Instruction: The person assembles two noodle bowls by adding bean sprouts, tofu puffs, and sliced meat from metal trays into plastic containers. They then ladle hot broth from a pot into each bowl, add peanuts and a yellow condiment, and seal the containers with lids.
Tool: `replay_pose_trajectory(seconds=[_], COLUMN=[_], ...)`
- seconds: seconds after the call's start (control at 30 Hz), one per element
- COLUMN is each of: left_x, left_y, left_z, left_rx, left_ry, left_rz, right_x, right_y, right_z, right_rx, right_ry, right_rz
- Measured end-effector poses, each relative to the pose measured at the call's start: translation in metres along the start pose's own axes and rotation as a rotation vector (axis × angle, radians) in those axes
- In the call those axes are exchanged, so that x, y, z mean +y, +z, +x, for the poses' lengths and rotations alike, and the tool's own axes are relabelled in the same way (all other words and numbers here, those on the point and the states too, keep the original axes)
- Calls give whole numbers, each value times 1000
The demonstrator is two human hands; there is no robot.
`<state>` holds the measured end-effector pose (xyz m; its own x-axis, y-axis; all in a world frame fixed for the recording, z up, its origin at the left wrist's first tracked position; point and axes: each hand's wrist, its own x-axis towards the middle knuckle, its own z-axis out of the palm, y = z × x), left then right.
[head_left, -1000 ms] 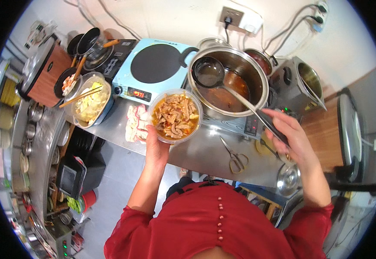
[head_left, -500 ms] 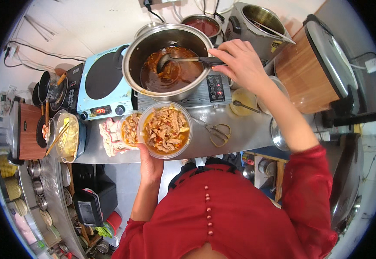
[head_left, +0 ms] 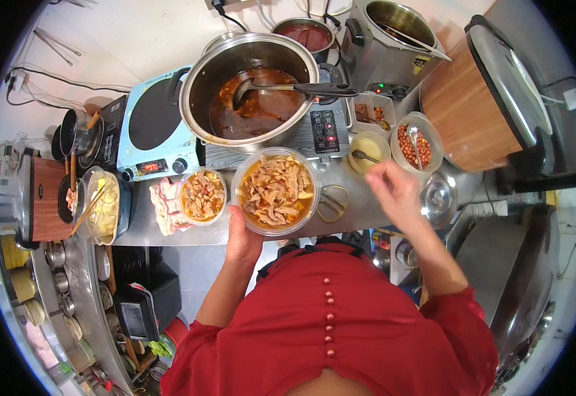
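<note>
Around the big steel pot [head_left: 248,56] spreads a steel worktop [head_left: 364,212], and the pot holds dark reddish broth [head_left: 261,121]. On the person's side of the pot, a little to its right, is the large clear tub [head_left: 275,231]; half a second ago it was straight in front of the pot. It is heaped with glossy, pale brown meat strips [head_left: 276,188], with orange-red oil and yellowish bits around them. The left hand [head_left: 243,239] grips it, thumb pressed to the rim and the other fingers hidden. The right hand [head_left: 397,195], which was on the ladle [head_left: 301,88] before, has let go and is now to the pot's right, towards the person, fingers bent, slightly apart and empty. In front of the pot, to its left, the smaller tub [head_left: 203,223] of meat, partly covered earlier, now shows whole. The ladle lies across the pot's right rim, its scoop in the broth.
</note>
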<state>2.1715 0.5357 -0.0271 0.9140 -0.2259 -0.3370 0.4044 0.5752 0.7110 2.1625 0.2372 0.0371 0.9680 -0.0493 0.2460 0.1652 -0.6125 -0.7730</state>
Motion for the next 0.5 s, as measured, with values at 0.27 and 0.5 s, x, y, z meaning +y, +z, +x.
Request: replay_pose_trajectory(seconds=[0.27, 0.5], left_x=[-8, -11], left_y=[-9, -25], left_z=[-5, -6], left_rx=[63, 26], left_ry=[100, 26], left_rz=[8, -57], right_x=[-40, 51], right_y=[-15, -28], right_z=[110, 18], right_rx=[83, -58], right_ry=[-477, -165], right_rz=[-635, -788])
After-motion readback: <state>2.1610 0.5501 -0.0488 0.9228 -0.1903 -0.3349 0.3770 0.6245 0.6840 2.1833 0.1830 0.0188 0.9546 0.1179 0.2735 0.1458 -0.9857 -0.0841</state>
